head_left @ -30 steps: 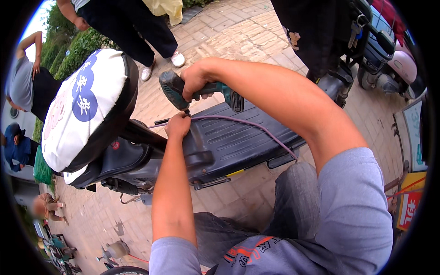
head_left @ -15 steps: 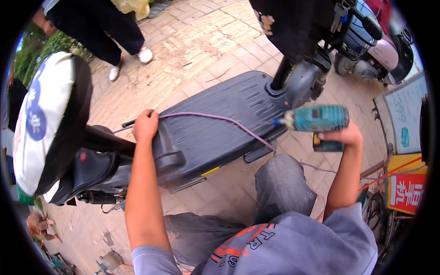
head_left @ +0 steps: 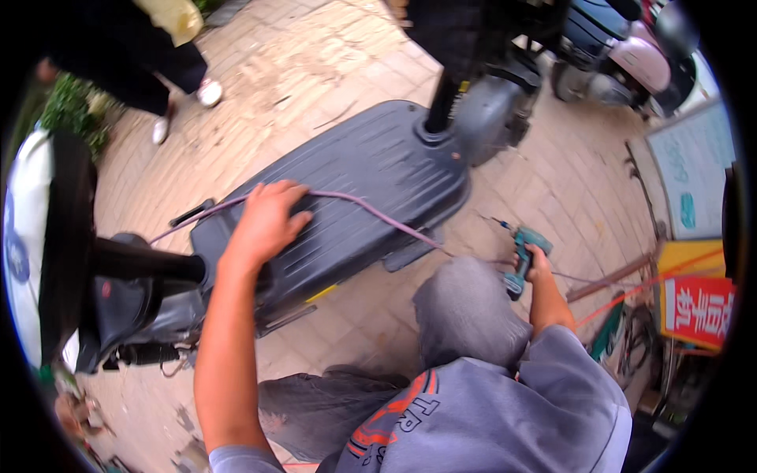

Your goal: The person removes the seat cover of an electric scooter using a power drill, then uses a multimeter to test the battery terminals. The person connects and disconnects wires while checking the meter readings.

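Green drill [head_left: 531,239] sits in the right hand's [head_left: 540,265] curled fingers; the left hand [head_left: 272,219], fingers loosely spread, covers purple cord [head_left: 371,210] near the footboard's [head_left: 355,162] far edge.

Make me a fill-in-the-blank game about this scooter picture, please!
1. The left grip reaches over the dark footboard with its palm facing ____.
2. In the picture, the drill held by the right grip is to the ____ (left or right) of the footboard.
3. The cord lying across the footboard is ____, the colour you get by mixing red and blue.
4. The shoes at the upper left are ____.

Missing words: down; right; purple; white.
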Tool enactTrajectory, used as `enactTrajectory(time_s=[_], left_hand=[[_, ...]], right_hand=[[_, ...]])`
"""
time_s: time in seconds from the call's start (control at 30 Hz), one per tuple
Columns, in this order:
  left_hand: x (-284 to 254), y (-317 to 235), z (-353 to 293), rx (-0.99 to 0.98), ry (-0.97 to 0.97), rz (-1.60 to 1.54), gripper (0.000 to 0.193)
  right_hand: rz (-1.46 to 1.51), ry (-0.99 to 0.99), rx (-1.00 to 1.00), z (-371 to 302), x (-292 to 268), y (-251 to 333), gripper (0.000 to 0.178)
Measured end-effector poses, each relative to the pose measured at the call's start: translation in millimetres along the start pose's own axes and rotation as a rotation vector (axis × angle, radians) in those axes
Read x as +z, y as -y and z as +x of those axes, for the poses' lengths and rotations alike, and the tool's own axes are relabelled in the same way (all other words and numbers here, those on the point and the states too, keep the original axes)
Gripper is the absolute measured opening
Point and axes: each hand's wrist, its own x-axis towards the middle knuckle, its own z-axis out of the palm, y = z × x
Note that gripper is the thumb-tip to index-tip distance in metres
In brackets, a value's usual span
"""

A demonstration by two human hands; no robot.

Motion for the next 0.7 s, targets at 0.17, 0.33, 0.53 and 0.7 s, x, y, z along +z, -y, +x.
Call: enactTrajectory(time_s=[0.17,0.33,0.53,0.7], left_hand=[[16,-6,28,-0.001,0.000,0.216,0.018],[-11,-7,5,0.094,-0.295,0.125,0.011],[-96,-66,5,0.302,-0.508,0.239,0.009],[-149,-87,-1,0.219,-0.419,0.280,0.011]], right_hand=[[-0.211,-0.443,-0.277,28,-51,10,0.042],[-0.862,0.350,-0.683,-128,186,27,0.058],[-1.255,1.048,-1.076,-243,316,22,0.057],[-0.941,1.028,-0.907,-271,364,10,0.026]])
